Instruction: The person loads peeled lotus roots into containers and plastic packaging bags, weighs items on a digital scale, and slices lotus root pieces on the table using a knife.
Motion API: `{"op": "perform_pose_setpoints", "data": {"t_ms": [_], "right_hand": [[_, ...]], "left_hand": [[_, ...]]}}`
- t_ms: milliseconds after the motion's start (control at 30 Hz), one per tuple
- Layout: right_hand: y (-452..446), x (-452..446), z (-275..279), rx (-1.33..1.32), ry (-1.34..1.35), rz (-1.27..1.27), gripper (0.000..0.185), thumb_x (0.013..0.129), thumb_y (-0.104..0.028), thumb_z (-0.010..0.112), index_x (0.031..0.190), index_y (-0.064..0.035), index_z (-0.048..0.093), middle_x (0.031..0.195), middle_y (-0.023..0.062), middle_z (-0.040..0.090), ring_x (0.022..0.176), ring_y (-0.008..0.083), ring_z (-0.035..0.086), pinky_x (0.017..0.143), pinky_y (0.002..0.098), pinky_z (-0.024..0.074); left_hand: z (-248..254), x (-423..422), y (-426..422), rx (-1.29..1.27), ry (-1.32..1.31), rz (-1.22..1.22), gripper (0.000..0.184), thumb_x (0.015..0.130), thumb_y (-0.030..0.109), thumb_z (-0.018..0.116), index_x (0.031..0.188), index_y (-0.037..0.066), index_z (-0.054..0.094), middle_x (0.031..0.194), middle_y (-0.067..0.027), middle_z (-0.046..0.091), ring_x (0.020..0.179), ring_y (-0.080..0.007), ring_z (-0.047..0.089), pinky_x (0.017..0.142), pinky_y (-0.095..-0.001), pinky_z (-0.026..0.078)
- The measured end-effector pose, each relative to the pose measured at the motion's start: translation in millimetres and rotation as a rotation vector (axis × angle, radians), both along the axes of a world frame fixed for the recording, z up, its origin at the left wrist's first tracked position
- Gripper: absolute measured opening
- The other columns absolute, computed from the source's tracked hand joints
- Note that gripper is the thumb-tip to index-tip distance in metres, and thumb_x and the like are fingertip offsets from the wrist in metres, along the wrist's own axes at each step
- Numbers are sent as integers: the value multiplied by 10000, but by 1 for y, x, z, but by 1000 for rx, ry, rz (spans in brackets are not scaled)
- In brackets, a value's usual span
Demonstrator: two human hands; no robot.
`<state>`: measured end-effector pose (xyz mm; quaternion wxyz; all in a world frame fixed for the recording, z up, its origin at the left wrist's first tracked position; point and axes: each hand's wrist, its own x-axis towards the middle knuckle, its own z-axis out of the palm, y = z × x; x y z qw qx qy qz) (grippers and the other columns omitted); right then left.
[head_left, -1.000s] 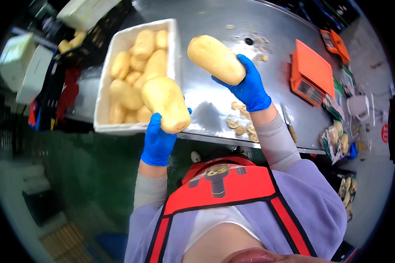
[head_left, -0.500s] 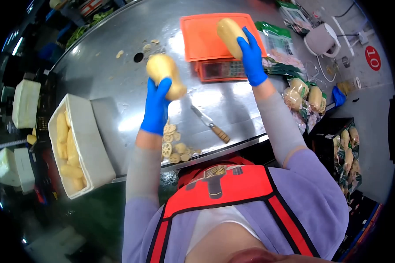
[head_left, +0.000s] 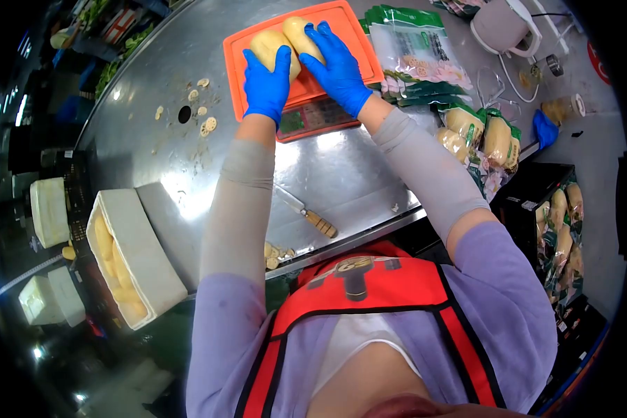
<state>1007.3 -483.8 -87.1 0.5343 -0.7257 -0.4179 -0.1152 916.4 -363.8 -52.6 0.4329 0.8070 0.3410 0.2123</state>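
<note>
Two peeled, pale yellow lotus root pieces lie side by side on the orange tray (head_left: pixel 364 61) of a weighing scale. My left hand (head_left: pixel 267 87), in a blue glove, grips the left lotus root (head_left: pixel 272 47), thumb and fingers along its sides. The right lotus root (head_left: pixel 297 32) is under my right hand (head_left: pixel 339 73), also blue-gloved, its fingers curved over it. Below the tray, the scale's display panel (head_left: pixel 320 118) is partly covered by my wrists. A knife with a wooden handle (head_left: pixel 321 223) rests on the steel table nearer my body.
At left, a white foam box (head_left: pixel 150 254) holds several lotus roots. Lotus root slices (head_left: pixel 207 126) lie scattered on the steel table (head_left: pixel 188 164). Right of the scale are printed plastic bags (head_left: pixel 418 52), packed lotus roots (head_left: pixel 498 139) and a kettle (head_left: pixel 505 28). A black crate (head_left: pixel 529 191) stands lower right.
Both hands have come together over the scale. My left hand moved its lotus root from above the table onto the tray; the right one's lotus root was lowered beside it.
</note>
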Motion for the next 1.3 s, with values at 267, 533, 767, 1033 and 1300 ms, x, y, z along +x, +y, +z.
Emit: {"op": "perform_pose_setpoints", "data": {"t_ms": [267,533,767,1033,1300], "right_hand": [[-16,24,8,132,225,140,265,818,-254,607,1039,-112,641,1029,143,611,953,248,577,829,313,445],[-148,-3,146,-23,669,345,277,859,-150,541,1084,1,598,891,61,627,821,114,572,709,245,450],[-290,-57,137,458,1330,643,369,899,-405,398,713,-108,513,743,76,548,775,184,532,756,323,410],[-377,-180,-59,-1093,970,99,340,821,-318,603,985,-22,636,797,77,662,745,240,634,723,331,485],[-384,-192,-67,-1029,685,185,335,816,-194,576,1130,-78,585,1197,150,534,1108,277,505,892,335,421]], "left_hand": [[0,-3,15,-203,-251,1,750,875,496,446,1358,-37,233,1325,-246,364,1219,-316,390,1001,-354,313],[31,-86,25,-382,-390,100,592,888,408,464,1363,91,311,1320,-85,401,1115,-204,454,951,-337,335],[-15,-211,44,-453,-242,404,536,887,422,449,1315,106,393,1285,-72,428,1083,-216,479,924,-350,349],[-62,-268,13,-459,-126,534,546,862,449,504,1272,93,450,1195,-60,499,990,-203,518,787,-315,409],[-56,-284,3,-423,-138,462,521,865,366,536,1279,63,443,1170,-54,506,935,-159,518,757,-282,414]]}}
